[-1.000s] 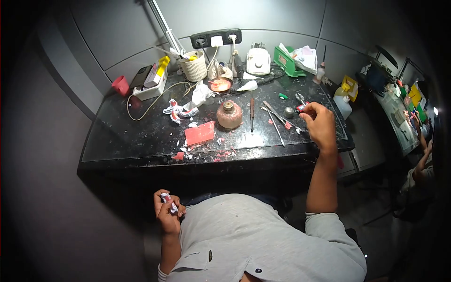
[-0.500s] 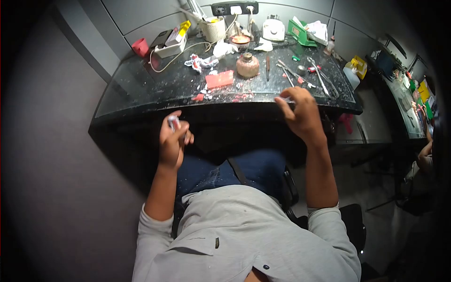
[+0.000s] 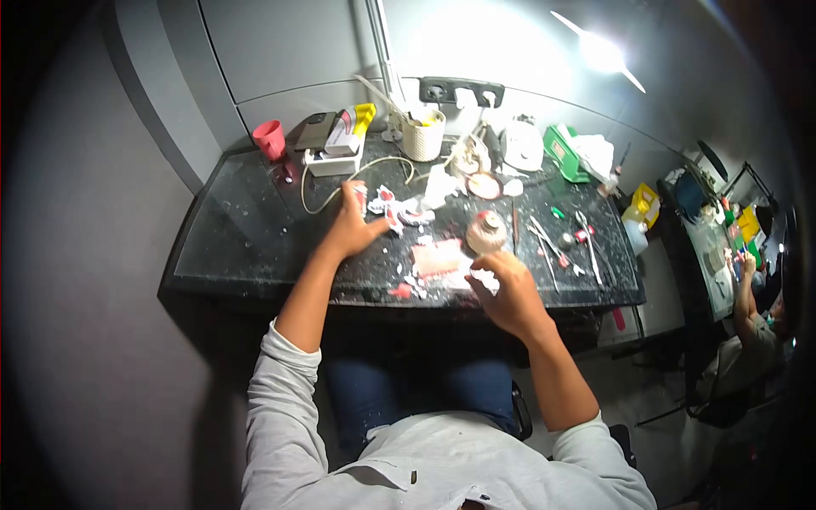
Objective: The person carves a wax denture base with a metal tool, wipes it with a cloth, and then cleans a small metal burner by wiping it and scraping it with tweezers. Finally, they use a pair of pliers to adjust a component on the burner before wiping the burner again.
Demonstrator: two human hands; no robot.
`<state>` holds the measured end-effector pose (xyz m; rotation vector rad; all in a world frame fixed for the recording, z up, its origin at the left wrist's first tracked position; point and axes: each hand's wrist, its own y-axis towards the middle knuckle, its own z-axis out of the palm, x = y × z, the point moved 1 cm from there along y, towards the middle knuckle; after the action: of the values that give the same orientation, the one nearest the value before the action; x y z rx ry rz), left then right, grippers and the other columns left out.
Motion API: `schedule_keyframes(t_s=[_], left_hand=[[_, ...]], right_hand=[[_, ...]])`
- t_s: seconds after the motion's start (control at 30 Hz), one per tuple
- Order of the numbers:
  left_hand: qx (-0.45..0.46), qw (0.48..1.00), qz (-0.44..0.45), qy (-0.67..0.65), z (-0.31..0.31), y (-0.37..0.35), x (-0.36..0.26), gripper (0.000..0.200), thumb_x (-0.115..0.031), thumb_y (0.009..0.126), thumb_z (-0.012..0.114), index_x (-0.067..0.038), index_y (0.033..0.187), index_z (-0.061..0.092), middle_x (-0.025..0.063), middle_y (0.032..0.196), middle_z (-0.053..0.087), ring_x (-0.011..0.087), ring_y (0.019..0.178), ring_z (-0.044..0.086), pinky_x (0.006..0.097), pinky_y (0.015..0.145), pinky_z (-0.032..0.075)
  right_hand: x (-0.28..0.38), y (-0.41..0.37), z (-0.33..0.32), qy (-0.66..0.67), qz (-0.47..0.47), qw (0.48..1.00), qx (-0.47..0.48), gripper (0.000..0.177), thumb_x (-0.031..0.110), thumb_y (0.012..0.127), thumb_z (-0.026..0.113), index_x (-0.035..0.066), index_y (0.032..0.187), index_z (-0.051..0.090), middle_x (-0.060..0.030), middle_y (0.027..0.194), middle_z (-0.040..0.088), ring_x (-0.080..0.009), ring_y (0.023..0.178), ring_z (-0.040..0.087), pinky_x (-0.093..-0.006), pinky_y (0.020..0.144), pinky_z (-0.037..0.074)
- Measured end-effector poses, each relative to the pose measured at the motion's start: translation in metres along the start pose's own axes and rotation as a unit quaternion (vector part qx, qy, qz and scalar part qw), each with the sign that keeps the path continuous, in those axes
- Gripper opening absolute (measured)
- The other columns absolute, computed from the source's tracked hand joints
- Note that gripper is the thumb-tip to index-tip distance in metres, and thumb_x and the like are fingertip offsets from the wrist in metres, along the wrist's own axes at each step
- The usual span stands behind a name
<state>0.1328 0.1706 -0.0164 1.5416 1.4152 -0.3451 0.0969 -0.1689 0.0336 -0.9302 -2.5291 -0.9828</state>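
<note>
My left hand point(image 3: 350, 228) reaches over the dark bench top, thumb and fingers apart. A small red-and-white piece point(image 3: 360, 198) is right beside its fingertips, and more red-and-white pieces point(image 3: 411, 214) lie by the thumb. Low over the front of the bench, my right hand point(image 3: 512, 297) is closed in a pinch on a small white piece point(image 3: 485, 278) whose kind I cannot make out. Just left of that hand lies a pink slab point(image 3: 438, 257) with crumbs around it. Behind the hand stands a squat, pink-stained bottle point(image 3: 486, 233).
Several slim metal tools point(image 3: 590, 248) lie at the right. Along the back stand a red cup point(image 3: 269, 139), a white box point(image 3: 335, 163), a woven holder point(image 3: 423, 139), a white device point(image 3: 523, 143) and a green box point(image 3: 564, 153). Another person point(image 3: 745, 340) sits at the far right.
My left hand has moved from near my lap onto the bench, and its fingers have spread. My right hand has shifted left, still pinching. The view has tilted up, showing a bright lamp.
</note>
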Motion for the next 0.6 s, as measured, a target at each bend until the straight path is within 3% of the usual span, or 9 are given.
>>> schedule_keyframes(t_s=[0.07,0.13,0.17,0.27,0.3,0.33,0.47,0.53,0.6], left_hand=[[0.028,0.999,-0.019,0.006,0.008,0.002,-0.002,0.087,-0.028,0.077,0.095,-0.002,0.136,0.036,0.0249,0.137,0.054,0.0353,0.127,0.059,0.0443,0.107,0.047],[0.041,0.999,0.025,0.001,0.014,0.005,0.006,0.082,-0.030,0.076,0.096,-0.002,0.131,0.042,0.0224,0.130,0.060,0.0336,0.123,0.062,0.0440,0.103,0.050],[0.032,0.999,0.016,-0.014,0.017,0.004,0.009,0.074,-0.027,0.077,0.096,-0.003,0.126,0.046,0.0205,0.124,0.064,0.0325,0.118,0.064,0.0437,0.100,0.051],[0.027,0.998,-0.017,-0.061,0.011,-0.003,-0.004,0.070,-0.022,0.078,0.094,-0.003,0.124,0.045,0.0208,0.119,0.064,0.0333,0.114,0.064,0.0436,0.099,0.051],[0.025,1.000,-0.018,-0.008,0.008,-0.006,-0.003,0.070,-0.022,0.077,0.094,-0.003,0.124,0.045,0.0203,0.114,0.064,0.0335,0.110,0.064,0.0445,0.096,0.050],[0.012,0.999,0.035,0.011,0.000,-0.006,-0.014,0.063,-0.019,0.078,0.091,-0.003,0.119,0.046,0.0190,0.107,0.061,0.0307,0.101,0.061,0.0440,0.090,0.050],[-0.030,0.997,0.005,-0.067,-0.003,-0.015,0.003,0.040,-0.007,0.084,0.073,-0.002,0.113,0.046,0.0151,0.104,0.056,0.0258,0.092,0.054,0.0372,0.084,0.047],[-0.069,0.997,0.025,-0.009,0.000,-0.008,0.003,0.049,-0.013,0.080,0.078,-0.001,0.118,0.051,0.0196,0.110,0.063,0.0407,0.099,0.062,0.0470,0.089,0.049],[-0.047,0.998,0.021,0.025,0.002,-0.004,-0.002,0.049,-0.011,0.081,0.077,-0.001,0.120,0.050,0.0195,0.113,0.062,0.0409,0.103,0.061,0.0475,0.093,0.048]], right_hand=[[0.014,0.014,0.011,0.020,0.014,0.999,0.028,0.023,0.014,0.089,0.081,0.005,0.105,0.067,-0.0140,0.102,0.068,-0.0378,0.100,0.066,-0.0455,0.087,0.054],[0.026,0.038,0.022,0.043,-0.002,0.998,0.043,0.026,0.015,0.088,0.082,0.004,0.107,0.067,-0.0135,0.108,0.069,-0.0370,0.103,0.065,-0.0450,0.090,0.054],[0.023,0.049,0.031,0.038,-0.005,0.997,0.070,0.036,0.018,0.087,0.083,0.002,0.114,0.065,-0.0155,0.119,0.067,-0.0375,0.112,0.063,-0.0445,0.097,0.052],[0.023,0.086,0.057,-0.007,0.016,0.997,0.071,0.048,0.019,0.086,0.083,-0.001,0.124,0.062,-0.0189,0.128,0.064,-0.0387,0.119,0.060,-0.0443,0.102,0.050],[0.016,0.093,0.069,-0.038,0.012,0.996,0.082,0.062,0.027,0.085,0.086,-0.005,0.129,0.059,-0.0226,0.131,0.061,-0.0402,0.123,0.057,-0.0452,0.105,0.048],[0.015,0.100,0.078,-0.038,0.016,0.996,0.082,0.062,0.027,0.085,0.086,-0.005,0.129,0.059,-0.0226,0.131,0.061,-0.0402,0.123,0.057,-0.0452,0.105,0.048],[0.016,0.119,0.098,-0.084,0.035,0.992,0.086,0.075,0.043,0.080,0.088,-0.007,0.127,0.059,-0.0239,0.124,0.062,-0.0403,0.117,0.058,-0.0461,0.100,0.049],[0.017,0.124,0.104,-0.075,0.084,0.988,0.105,0.070,0.045,0.080,0.088,-0.005,0.121,0.061,-0.0208,0.117,0.062,-0.0387,0.112,0.059,-0.0461,0.097,0.049],[0.015,0.126,0.112,-0.088,0.070,0.990,0.087,0.065,0.045,0.079,0.088,-0.003,0.115,0.062,-0.0187,0.110,0.062,-0.0376,0.107,0.059,-0.0459,0.094,0.049]])
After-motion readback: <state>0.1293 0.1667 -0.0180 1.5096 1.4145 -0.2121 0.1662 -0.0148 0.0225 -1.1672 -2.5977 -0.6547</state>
